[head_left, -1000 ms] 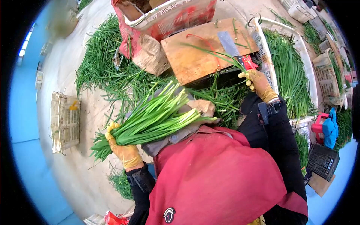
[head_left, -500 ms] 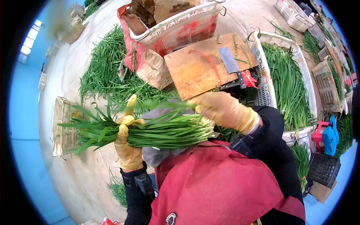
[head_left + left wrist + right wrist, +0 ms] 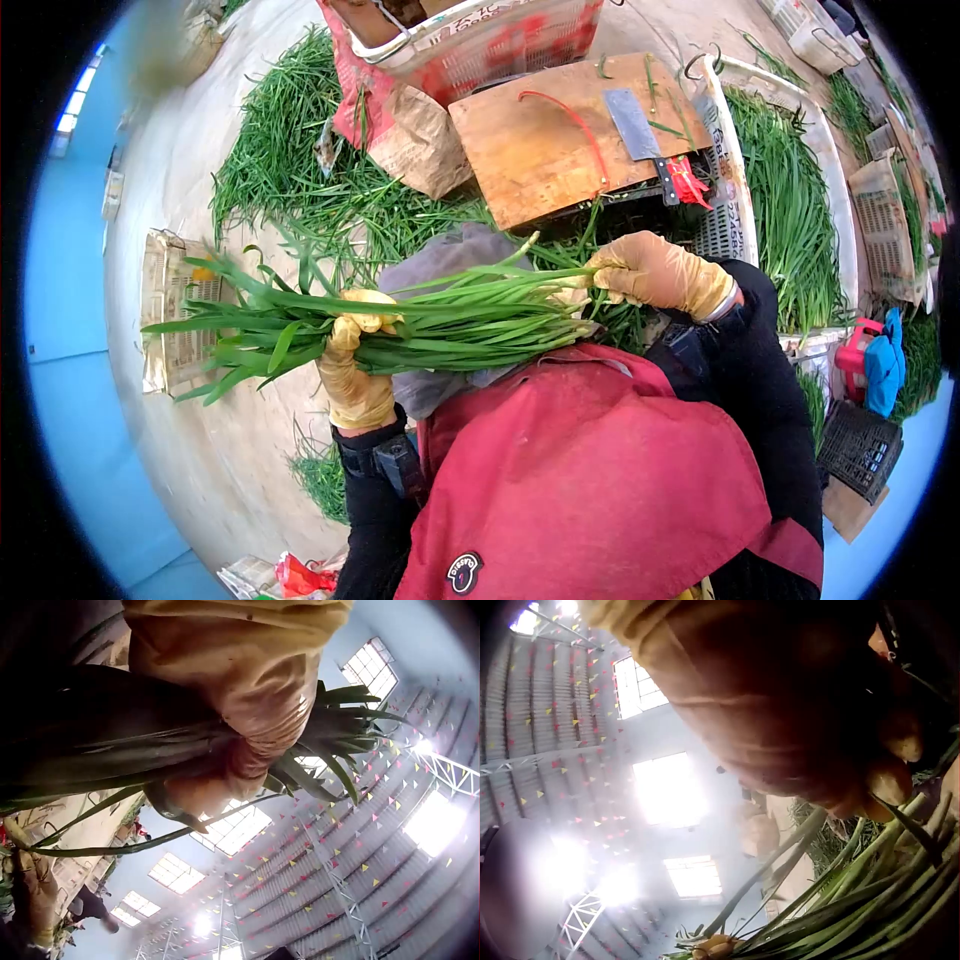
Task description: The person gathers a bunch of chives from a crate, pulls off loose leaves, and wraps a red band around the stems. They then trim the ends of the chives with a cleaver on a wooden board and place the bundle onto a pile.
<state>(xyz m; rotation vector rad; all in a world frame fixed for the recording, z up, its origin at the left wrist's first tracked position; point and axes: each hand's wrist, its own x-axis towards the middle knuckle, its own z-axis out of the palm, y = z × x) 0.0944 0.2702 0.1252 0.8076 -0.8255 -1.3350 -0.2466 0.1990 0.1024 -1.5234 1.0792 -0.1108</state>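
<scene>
A bunch of garlic chives (image 3: 460, 335) lies across the lap in the head view, green leaf tips to the left and pale stem ends to the right. My gloved left hand (image 3: 355, 365) grips it near the leafy end, thumb and fingers wrapped around. The left wrist view shows that hand (image 3: 232, 690) close up, with dark leaves fanning out past it. At the stem end, my gloved right hand (image 3: 660, 275) pinches the pale end of a stalk along the bunch's upper side. Its fingertips (image 3: 891, 789) are right at the stems in the right wrist view.
Ahead is a wooden board (image 3: 530, 140) with a cleaver (image 3: 632, 125) and a red strip (image 3: 570, 115). A white crate (image 3: 735, 165) of chives (image 3: 785, 210) stands at right. Loose chives (image 3: 290, 150) cover the floor at left, beside a paper sack (image 3: 425, 140) and another crate (image 3: 180, 310).
My right hand has come from beside the board, carrying a few stalks, to the bunch's stem end. The bunch has turned level, and the left thumb, raised half a second ago, has folded over it.
</scene>
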